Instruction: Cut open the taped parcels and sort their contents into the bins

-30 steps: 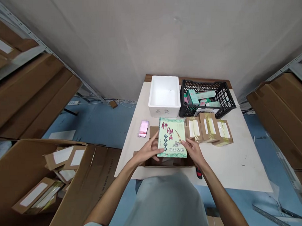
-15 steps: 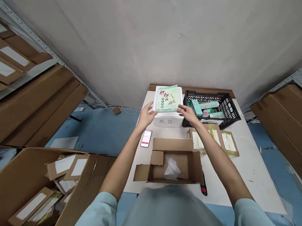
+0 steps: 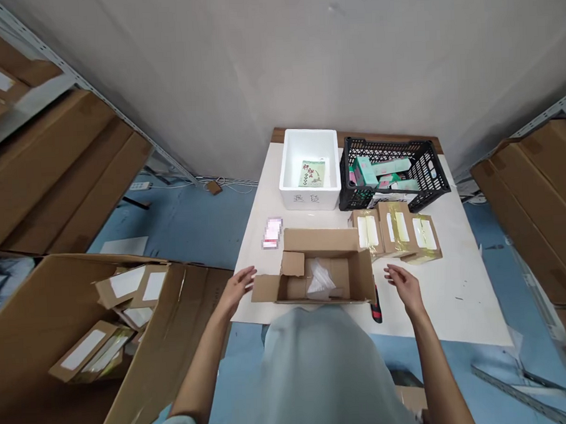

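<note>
An opened cardboard box [image 3: 298,291] stands at the table's near edge with crumpled white packing material [image 3: 320,280] inside. My left hand [image 3: 238,291] hovers by its left flap, fingers apart and holding nothing. On the other side, my right hand [image 3: 404,287] is also open, fingers loosely bent. Between it and the box lies a red and black tool handle [image 3: 376,309], partly hidden by the box. Farther back, a green booklet [image 3: 312,173] with red characters lies inside a white foam box [image 3: 309,199].
A black plastic crate [image 3: 428,168] holds green and white cartons. Several taped, labelled parcels [image 3: 396,229] stand before it. A phone [image 3: 271,233] with a blurred screen lies left. A large carton [image 3: 162,342] of parcels stands at left, with shelves of boxes [image 3: 70,171] behind.
Both hands have let go of the booklet, which now lies down in the white foam box. They have drawn back toward me and apart, to either side of the cardboard box.
</note>
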Demonstrator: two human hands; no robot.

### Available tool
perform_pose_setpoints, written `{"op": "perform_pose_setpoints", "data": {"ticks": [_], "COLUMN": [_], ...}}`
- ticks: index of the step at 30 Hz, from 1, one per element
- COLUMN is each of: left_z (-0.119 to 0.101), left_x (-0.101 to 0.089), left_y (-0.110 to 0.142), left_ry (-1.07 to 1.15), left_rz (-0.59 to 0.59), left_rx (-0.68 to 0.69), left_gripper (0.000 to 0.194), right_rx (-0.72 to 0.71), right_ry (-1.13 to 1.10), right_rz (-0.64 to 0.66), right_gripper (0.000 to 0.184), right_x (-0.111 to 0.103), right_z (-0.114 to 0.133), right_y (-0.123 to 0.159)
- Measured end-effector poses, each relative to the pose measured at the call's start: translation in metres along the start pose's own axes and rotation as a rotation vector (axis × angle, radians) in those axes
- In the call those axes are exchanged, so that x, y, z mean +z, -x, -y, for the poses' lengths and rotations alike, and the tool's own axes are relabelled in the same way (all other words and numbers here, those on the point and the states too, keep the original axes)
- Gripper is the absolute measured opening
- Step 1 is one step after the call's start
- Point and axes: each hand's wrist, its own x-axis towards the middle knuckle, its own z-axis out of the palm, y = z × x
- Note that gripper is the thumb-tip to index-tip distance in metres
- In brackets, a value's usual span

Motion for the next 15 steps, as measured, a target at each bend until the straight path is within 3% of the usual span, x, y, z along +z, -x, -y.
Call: {"op": "perform_pose_setpoints", "data": {"ticks": [2, 5, 11, 15], "left_z": [0.025, 0.039, 0.018, 0.006], "left_x": [0.010, 0.033, 0.075, 0.097], "left_y": [0.016, 0.030, 0.020, 0.012], "left_ry": [0.042, 0.067, -0.106, -0.129], "left_rz": [0.078, 0.158, 0.080, 0.223], "left_rx": [-0.055, -0.010, 0.136, 0.171], "left_gripper": [0.088, 0.092, 0.114, 0.127], "right_rx": [0.073, 0.089, -0.029, -0.012], "right_ry": [-0.023, -0.090, -0.072, 0.010], "right_rz": [0.048, 0.113, 0.195, 0.268], "right_gripper": [0.077, 0.076, 0.079, 0.091], "right_x": [-0.004, 0.006, 0.043, 0.063], "right_z": [-0.023, -0.035, -0.022, -0.020], "right_y": [0.023, 0.042, 0.030, 0.024]}}
